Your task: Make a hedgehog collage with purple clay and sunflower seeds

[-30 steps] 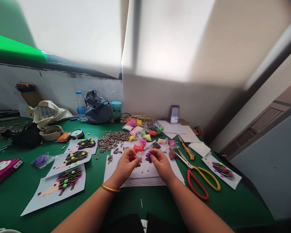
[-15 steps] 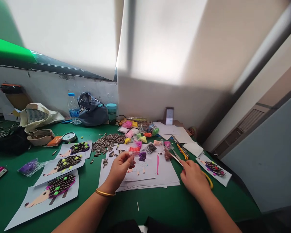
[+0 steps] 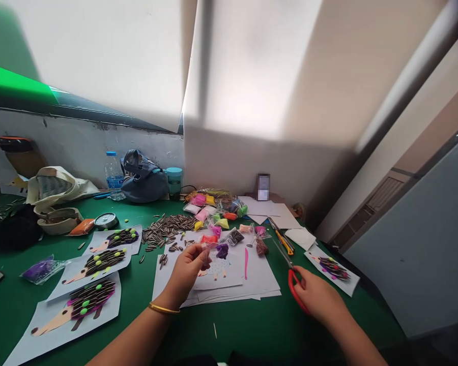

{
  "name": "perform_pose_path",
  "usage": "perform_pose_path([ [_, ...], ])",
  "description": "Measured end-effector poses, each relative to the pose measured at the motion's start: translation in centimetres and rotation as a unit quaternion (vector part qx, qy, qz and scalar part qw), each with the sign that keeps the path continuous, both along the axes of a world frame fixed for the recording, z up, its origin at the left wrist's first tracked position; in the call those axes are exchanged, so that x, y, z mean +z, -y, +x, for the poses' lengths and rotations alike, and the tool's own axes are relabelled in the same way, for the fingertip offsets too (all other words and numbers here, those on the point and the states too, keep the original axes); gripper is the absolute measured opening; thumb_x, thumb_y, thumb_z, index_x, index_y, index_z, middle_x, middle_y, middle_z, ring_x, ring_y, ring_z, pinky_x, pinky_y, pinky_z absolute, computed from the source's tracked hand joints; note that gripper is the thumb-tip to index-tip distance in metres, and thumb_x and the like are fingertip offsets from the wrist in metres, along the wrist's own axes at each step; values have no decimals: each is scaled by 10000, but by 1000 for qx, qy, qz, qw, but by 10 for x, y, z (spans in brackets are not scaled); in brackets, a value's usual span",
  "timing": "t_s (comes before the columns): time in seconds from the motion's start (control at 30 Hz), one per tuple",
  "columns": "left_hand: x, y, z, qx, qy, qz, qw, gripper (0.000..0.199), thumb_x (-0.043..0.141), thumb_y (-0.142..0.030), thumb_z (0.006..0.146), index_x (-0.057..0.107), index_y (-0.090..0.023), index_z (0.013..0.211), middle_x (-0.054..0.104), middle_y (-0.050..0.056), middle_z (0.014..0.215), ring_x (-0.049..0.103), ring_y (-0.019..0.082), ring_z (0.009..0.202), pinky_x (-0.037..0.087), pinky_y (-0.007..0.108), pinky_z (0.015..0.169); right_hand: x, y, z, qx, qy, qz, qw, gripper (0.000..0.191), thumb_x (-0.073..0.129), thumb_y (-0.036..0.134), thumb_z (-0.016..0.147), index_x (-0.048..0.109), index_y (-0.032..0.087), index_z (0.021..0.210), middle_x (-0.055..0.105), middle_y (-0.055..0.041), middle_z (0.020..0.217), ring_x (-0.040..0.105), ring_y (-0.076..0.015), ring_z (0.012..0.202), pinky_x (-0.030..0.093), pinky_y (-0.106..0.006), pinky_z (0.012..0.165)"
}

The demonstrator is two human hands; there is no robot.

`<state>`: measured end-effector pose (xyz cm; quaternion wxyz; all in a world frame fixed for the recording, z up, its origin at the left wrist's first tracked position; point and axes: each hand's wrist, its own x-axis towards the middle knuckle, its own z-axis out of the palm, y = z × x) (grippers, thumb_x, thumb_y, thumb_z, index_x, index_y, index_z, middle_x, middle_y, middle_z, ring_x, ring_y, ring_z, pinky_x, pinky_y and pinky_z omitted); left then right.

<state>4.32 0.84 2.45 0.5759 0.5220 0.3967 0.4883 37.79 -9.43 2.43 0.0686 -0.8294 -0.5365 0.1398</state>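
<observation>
So my right hand has its fingers curled round a red handle of the scissors just off the right side of the paper, while my left hand is over the paper's left part, thumb and fingers pinched together, and honestly I can't tell what's in them. The purple clay is sitting on the paper, same for a pink knife toward its right side. Seeds are heaped on the green counter past the paper's far left corner.
</observation>
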Motion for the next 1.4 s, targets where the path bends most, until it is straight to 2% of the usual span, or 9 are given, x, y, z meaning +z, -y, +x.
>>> perform_pose_path([
  [0.17,1,2,4,-12,14,0,1000,343,703,-500,778,590,-176,790,605,-10,672,528,124,620,446,243,612,30,-31,4,17,40,84,996,479,460,266,865,503,283,1341,717,-51,958,644,-192,745,345,-243,552],
  [0.33,0,3,3,-19,6,-11,1000,359,719,-512,750,597,-180,810,616,-8,678,544,133,631,462,252,625,55,-127,-17,100,156,23,982,334,440,227,902,619,269,1181,708,-76,1048,656,-224,890,409,-268,634],
  [0.47,-2,2,0,-12,0,-6,1000,356,705,-514,763,592,-178,793,619,-2,679,547,134,631,463,250,618,54,-201,-30,116,177,-27,977,261,570,240,900,630,181,1147,678,-123,1091,644,-256,978,501,-328,747],
  [0.63,1,3,0,-15,1,-8,1000,352,698,-510,776,597,-174,808,617,1,687,542,131,634,469,253,622,44,-247,-39,186,196,-72,960,324,575,348,949,568,178,1225,586,-87,1240,615,-210,1036,539,-422,879],
  [0.8,4,4,0,-17,-2,-9,1000,354,702,-511,770,595,-175,802,615,-1,682,551,134,639,476,256,629,36,-262,-47,272,201,-33,940,313,569,348,952,573,182,1217,585,-87,1243,614,-208,1035,539,-417,878],
  [0.93,2,3,0,-14,0,-7,1000,352,701,-509,771,594,-176,803,619,0,688,554,133,643,478,255,633,32,-267,-48,297,196,0,935,309,592,294,935,584,230,1237,609,-87,1225,605,-227,1070,513,-397,901],
  [1.03,2,3,1,-15,2,-5,1000,348,696,-507,778,595,-175,813,615,-1,691,546,131,640,473,252,625,29,-267,-46,291,183,18,939,403,655,203,857,603,293,1247,649,-91,1185,599,-271,1101,475,-361,900],
  [1.17,2,4,1,-8,6,0,1000,346,695,-501,775,588,-174,810,599,0,685,536,135,632,462,253,610,26,-264,-43,256,150,45,954,530,703,163,777,589,251,1287,678,-124,1150,628,-301,1040,472,-344,841],
  [1.4,5,5,2,10,16,4,1000,361,683,-526,776,549,-191,780,573,-14,699,546,143,668,472,263,653,42,-233,-66,218,34,157,962,406,449,241,950,541,190,1342,633,-130,1262,600,-262,1104,463,-321,889],
])
